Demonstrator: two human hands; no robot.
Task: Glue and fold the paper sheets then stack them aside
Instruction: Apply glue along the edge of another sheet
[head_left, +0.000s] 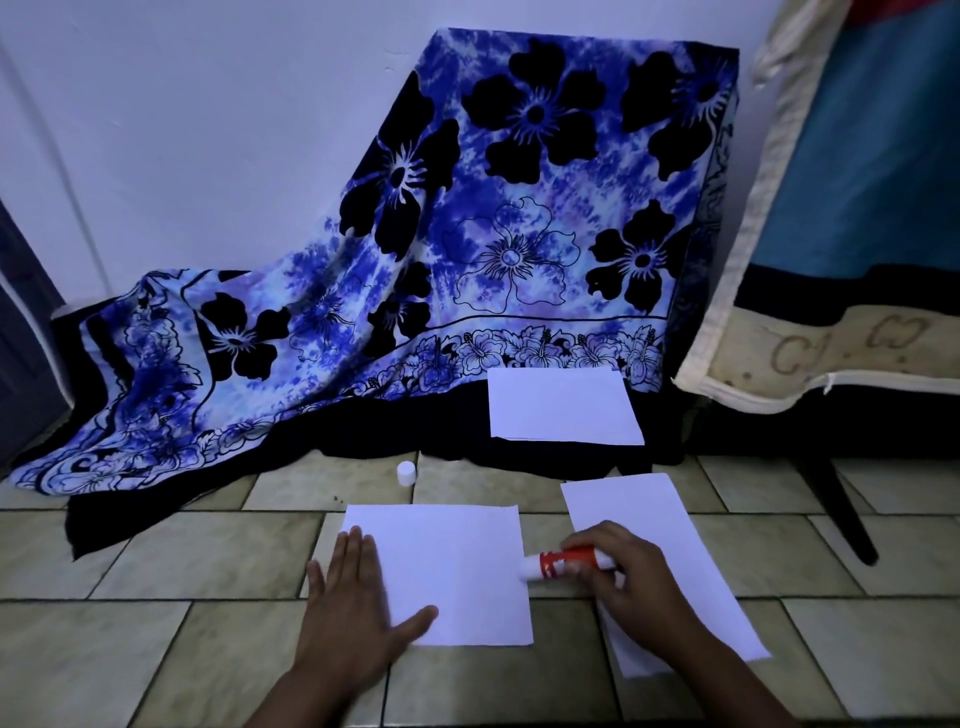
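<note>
A white paper sheet (447, 566) lies flat on the tiled floor in front of me. My left hand (348, 618) rests flat on its left edge, fingers spread. My right hand (628, 582) grips a red and white glue stick (558, 562), its white tip touching the sheet's right edge. The stick's white cap (407, 473) stands on the floor beyond the sheet. More white sheets (654, 551) lie to the right, partly under my right hand. A stack of folded sheets (563, 405) sits farther back on the dark cloth.
A blue flowered cloth (467, 234) drapes over something against the wall, spilling onto the floor at left. A mattress edge (779, 374) and a dark furniture leg (841, 509) stand at the right. Beige floor tiles (182, 561) surround the papers.
</note>
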